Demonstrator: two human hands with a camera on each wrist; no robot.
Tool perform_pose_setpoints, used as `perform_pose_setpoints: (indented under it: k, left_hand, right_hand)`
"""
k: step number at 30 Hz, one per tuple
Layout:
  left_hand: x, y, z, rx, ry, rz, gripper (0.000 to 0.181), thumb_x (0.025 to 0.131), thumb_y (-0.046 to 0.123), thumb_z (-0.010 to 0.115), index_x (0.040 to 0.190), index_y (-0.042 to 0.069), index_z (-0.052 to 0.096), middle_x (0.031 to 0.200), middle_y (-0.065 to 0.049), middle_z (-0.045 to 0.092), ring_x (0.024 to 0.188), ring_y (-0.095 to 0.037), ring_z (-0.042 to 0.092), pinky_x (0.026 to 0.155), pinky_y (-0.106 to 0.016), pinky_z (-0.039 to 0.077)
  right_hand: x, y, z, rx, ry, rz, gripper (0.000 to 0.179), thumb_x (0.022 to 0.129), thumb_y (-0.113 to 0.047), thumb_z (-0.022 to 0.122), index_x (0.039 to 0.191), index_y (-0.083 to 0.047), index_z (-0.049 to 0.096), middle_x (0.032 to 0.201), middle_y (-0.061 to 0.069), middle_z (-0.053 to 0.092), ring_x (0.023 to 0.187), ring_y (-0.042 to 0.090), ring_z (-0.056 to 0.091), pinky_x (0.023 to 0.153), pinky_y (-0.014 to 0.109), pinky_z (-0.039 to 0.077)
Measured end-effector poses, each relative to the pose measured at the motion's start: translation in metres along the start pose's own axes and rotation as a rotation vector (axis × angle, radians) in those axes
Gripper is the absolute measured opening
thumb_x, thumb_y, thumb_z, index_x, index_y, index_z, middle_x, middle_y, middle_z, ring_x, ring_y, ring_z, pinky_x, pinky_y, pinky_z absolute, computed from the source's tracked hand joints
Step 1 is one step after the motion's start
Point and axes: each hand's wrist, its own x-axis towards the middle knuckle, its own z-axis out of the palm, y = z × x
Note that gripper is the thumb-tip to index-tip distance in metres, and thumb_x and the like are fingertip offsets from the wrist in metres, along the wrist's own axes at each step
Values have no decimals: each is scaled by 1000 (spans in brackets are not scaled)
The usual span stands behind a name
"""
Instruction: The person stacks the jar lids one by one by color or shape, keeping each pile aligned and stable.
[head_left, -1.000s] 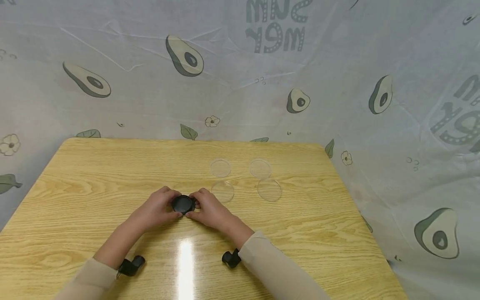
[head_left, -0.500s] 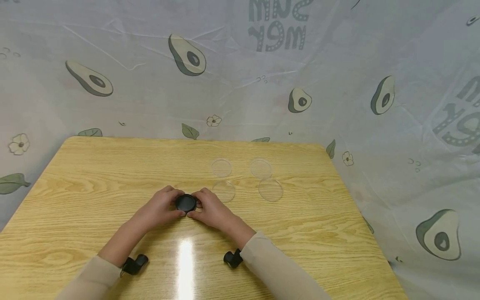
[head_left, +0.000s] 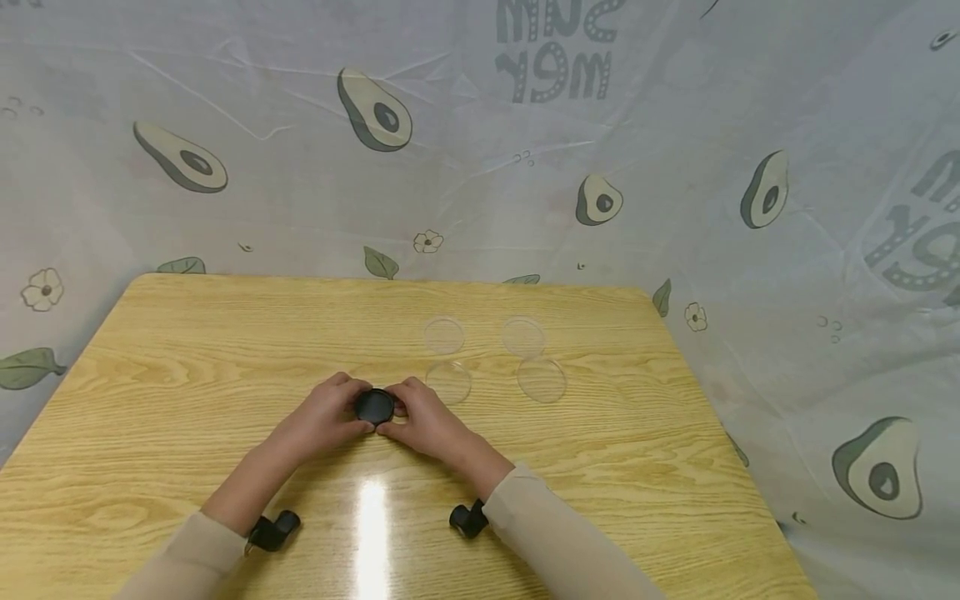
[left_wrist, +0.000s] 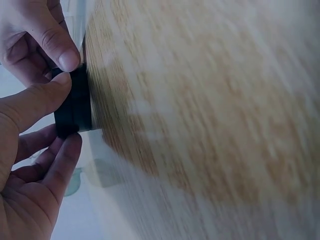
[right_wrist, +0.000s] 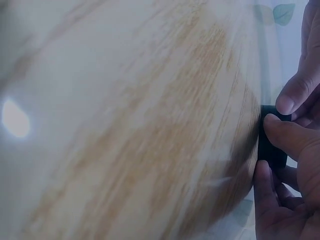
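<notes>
- My left grip [head_left: 330, 417], just left of the middle in the lower half of the head view, holds the left side of a black round piece [head_left: 375, 407].
- My right grip [head_left: 423, 421] holds the same piece from its right side, so both grips meet around it, spread no wider than the piece itself.
- The black round piece sits slightly left of centre in the lower half of the head view, its dark flat face turned up between my fingertips.
- In the left wrist view, at the left of the frame, my left thumb [left_wrist: 61, 85] presses the side of the piece while a finger [left_wrist: 74, 145] touches its lower end; my right thumb [left_wrist: 68, 60] lies just above my left one.
- In the right wrist view, at the right edge, my right thumb [right_wrist: 274, 124] bears on the dark side and a fingertip [right_wrist: 264, 170] meets its lower end; my left thumb [right_wrist: 286, 103] is close above.
- I cannot tell whether the underside of the piece touches the table [head_left: 645, 467]; in both wrist views it is right by the surface.
- Near my right grip, toward the middle of the head view, lie four clear discs [head_left: 542, 379], two nearer and two farther; the nearer left one lies just beside my knuckles.
- Below both grips, a black wrist device [head_left: 274, 531] shows at each beige sleeve [head_left: 562, 537].
</notes>
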Motion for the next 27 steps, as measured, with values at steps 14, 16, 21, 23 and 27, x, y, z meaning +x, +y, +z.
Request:
perform_pose_setpoints:
  k: [14, 16, 21, 23, 27]
  left_hand:
    - [-2, 0, 2, -9, 29, 10, 48, 87, 10, 85, 127, -8, 65, 113, -22, 64, 102, -34, 68, 89, -50, 59]
    - [-2, 0, 3, -9, 31, 8, 48, 87, 11, 85, 127, -7, 65, 113, -21, 65, 102, -34, 68, 88, -50, 59]
    - [-3, 0, 3, -14, 36, 2, 48, 87, 12, 86, 127, -6, 66, 114, -21, 65, 102, -33, 68, 88, -49, 59]
    - [-3, 0, 3, -19, 38, 1, 48, 87, 12, 86, 127, -6, 66, 114, -20, 65, 102, -33, 68, 88, -48, 59]
    - [-3, 1, 2, -26, 42, 4, 48, 86, 12, 86, 127, -5, 66, 114, -20, 65, 102, -32, 69, 87, -47, 59]
  right_hand:
    - [-2, 1, 1, 7, 15, 3, 51, 95, -25, 79, 139, -6, 63, 126, 10, 62, 107, 14, 59, 97, 25, 51]
    - [-2, 2, 2, 11, 16, 3, 51, 95, -25, 79, 139, -6, 63, 127, 10, 62, 108, 15, 60, 97, 25, 51]
    - [-1, 2, 1, 14, 16, -1, 50, 95, -25, 80, 138, -6, 64, 126, 10, 62, 108, 14, 60, 97, 24, 52]
    - [-1, 3, 1, 11, 15, -2, 49, 95, -25, 80, 137, -6, 65, 126, 10, 63, 108, 13, 59, 97, 23, 51]
    - [-1, 4, 1, 18, 9, -3, 48, 95, -26, 80, 137, -6, 65, 126, 10, 62, 108, 14, 59, 97, 24, 51]
